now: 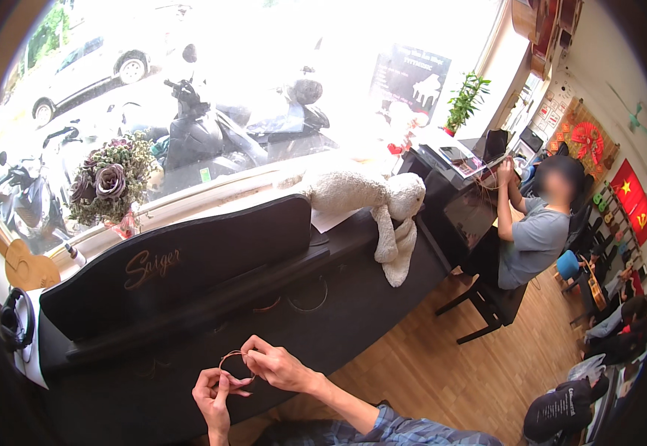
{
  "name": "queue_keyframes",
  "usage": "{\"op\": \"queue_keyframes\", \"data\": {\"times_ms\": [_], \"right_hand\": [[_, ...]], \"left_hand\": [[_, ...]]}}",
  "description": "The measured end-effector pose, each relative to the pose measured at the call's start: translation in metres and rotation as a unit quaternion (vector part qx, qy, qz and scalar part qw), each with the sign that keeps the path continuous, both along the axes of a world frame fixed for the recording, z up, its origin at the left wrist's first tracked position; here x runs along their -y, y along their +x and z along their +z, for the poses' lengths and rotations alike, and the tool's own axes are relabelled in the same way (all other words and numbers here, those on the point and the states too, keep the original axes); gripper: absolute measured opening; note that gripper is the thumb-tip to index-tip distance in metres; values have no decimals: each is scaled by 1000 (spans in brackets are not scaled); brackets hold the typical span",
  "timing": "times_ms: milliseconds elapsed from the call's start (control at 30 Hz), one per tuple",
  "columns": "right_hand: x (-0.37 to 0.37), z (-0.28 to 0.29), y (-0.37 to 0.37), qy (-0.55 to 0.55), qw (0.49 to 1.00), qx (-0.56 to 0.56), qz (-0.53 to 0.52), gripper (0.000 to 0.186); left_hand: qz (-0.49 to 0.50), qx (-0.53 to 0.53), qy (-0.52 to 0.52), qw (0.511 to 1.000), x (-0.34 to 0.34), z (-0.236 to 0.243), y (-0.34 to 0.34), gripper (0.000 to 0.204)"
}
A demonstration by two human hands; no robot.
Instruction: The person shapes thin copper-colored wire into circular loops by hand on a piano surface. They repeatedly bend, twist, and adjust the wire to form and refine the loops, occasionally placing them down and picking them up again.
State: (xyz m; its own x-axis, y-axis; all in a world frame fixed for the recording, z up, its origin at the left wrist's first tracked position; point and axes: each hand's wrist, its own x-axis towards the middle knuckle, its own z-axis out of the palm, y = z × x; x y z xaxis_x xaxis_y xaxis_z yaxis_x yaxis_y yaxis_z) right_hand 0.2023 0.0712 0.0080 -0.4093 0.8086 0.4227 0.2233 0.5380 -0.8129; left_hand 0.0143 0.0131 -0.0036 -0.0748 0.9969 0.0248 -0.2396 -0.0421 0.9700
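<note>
My left hand [213, 394] pinches the lower left of a small loop of thin copper-coloured wire or string [233, 353] above the black piano top [353, 297]. To its right, my right hand [268, 360] holds the same loop at its upper right, thumb and fingers pressed together. A few loose thin coils, among them a larger one [308, 308], lie on the black surface beyond my hands. Behind them stands a black upright board [100, 305] with gold lettering.
A white plush rabbit [401, 201] lies over the piano's right end. Headphones [18, 320] and a wooden guitar-shaped piece [30, 267] sit at far left, dried flowers [108, 186] by the window. A seated person [532, 245] works at right beside a chair [480, 305]; bags [561, 409] lie lower right.
</note>
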Motion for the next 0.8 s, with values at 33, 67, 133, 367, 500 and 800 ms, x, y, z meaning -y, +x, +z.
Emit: {"op": "queue_keyframes", "data": {"times_ms": [33, 67, 133, 367, 500, 800], "right_hand": [[-1, 0, 2, -23, 999, -26, 36, 9], [-2, -1, 3, -50, 994, -56, 75, 12], [-4, -1, 5, -86, 983, -104, 126, 21], [-6, 1, 17, -200, 958, -147, 145, 26], [-3, 4, 14, -230, 941, -221, 113, 35], [-4, 2, 14, -158, 960, -191, 129, 29]], "left_hand": [[-6, 20, 4, 1000, 0, -2, -2, 18], [-12, 34, 2, 999, 0, -3, -5, 18], [-21, 47, -1, 999, 0, -5, -9, 17], [-4, 1, 35, 999, 1, -9, -3, 18], [29, 57, 65, 996, 1, -11, -4, 17], [30, 122, 51, 991, 6, -13, -10, 17]]}}
